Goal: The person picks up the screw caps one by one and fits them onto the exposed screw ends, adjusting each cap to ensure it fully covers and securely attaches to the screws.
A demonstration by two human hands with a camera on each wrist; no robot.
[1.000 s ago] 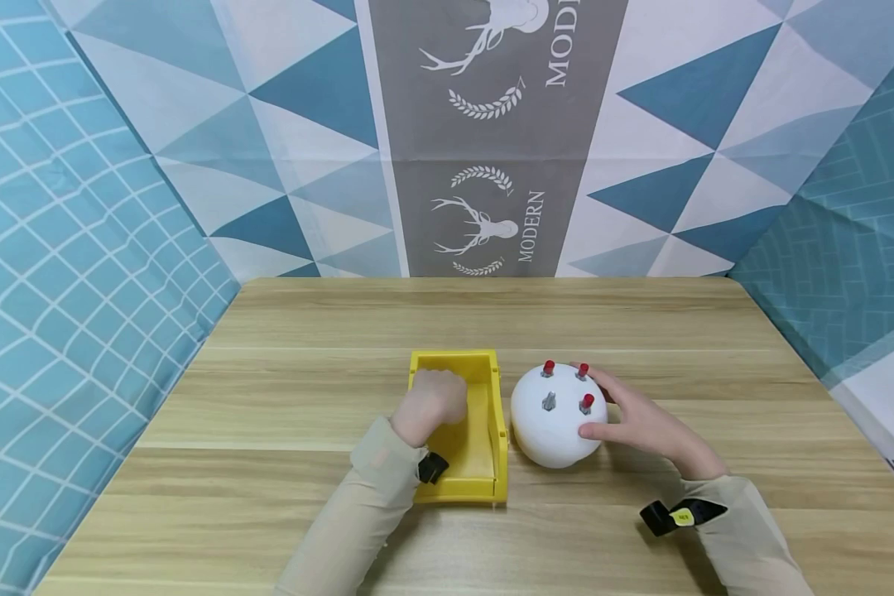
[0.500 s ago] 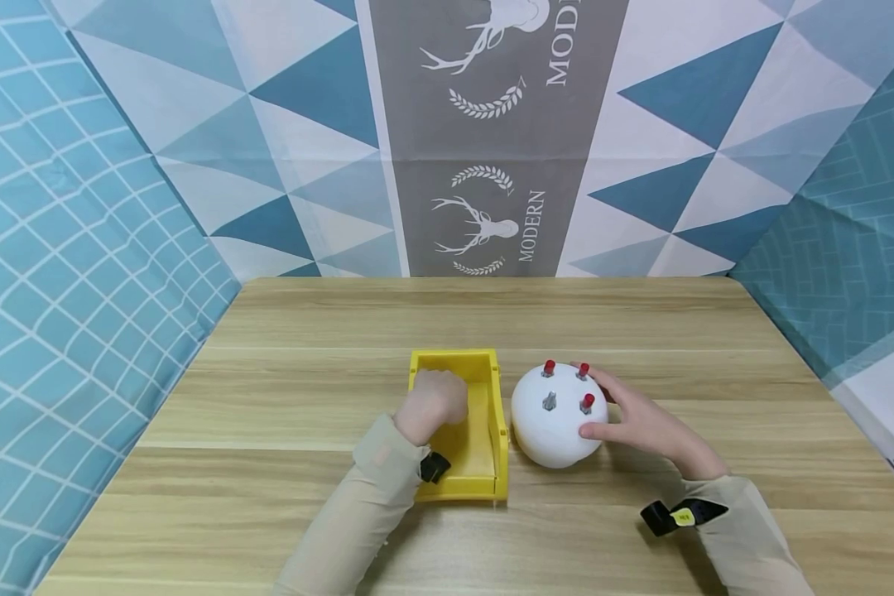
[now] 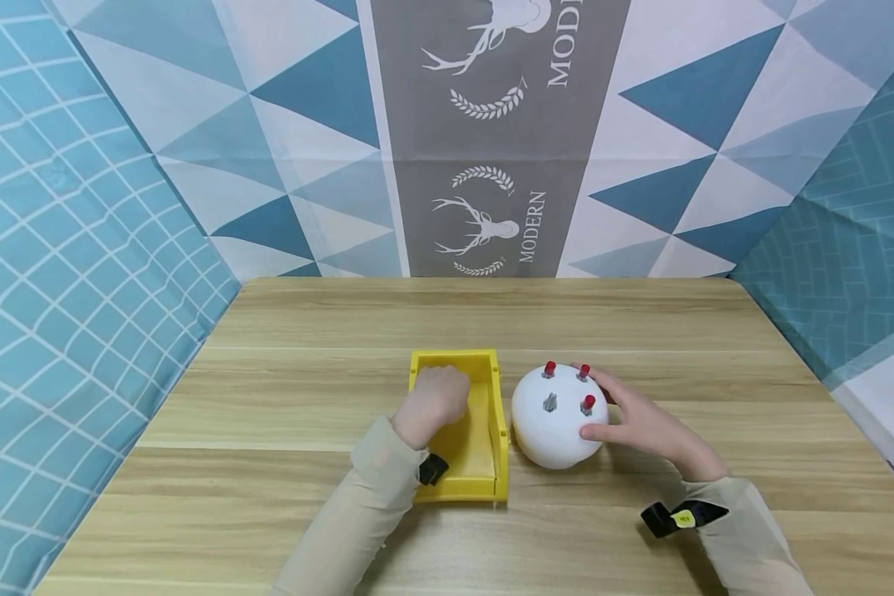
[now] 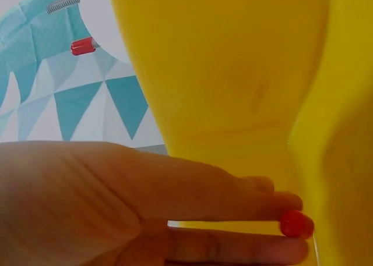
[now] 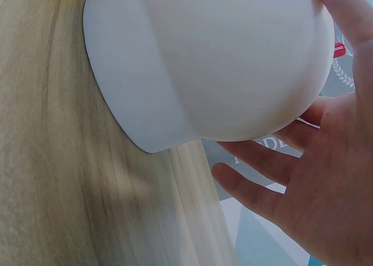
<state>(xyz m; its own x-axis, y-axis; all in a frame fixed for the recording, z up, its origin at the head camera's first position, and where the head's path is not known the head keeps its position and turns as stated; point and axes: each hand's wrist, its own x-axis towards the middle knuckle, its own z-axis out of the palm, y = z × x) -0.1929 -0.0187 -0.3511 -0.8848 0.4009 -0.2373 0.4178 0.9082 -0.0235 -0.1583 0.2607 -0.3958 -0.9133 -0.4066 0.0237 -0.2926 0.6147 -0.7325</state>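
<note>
Inside the yellow bin [image 3: 480, 447], my left hand [image 3: 436, 397] points down, its fingers mostly hidden from the head view. The left wrist view shows its fingertips pinching a small red cap [image 4: 296, 224]. To the bin's right stands a white dome [image 3: 540, 430] on the table. Threaded bolts stick out of its top; three wear red caps [image 3: 588, 402], while one bolt [image 3: 550, 403] at the near left is bare. My right hand [image 3: 629, 422] holds the dome's right side, thumb in front and fingers around the back. In the right wrist view, the dome's flared base [image 5: 134, 91] meets the tabletop.
Bin and dome stand close side by side on a wood-grain table [image 3: 305, 397]. A patterned wall covering [image 3: 484, 215] rises behind the table's far edge. Blue tiled sheets [image 3: 67, 273] flank it on both sides. Each wrist wears a black camera strap [image 3: 685, 517].
</note>
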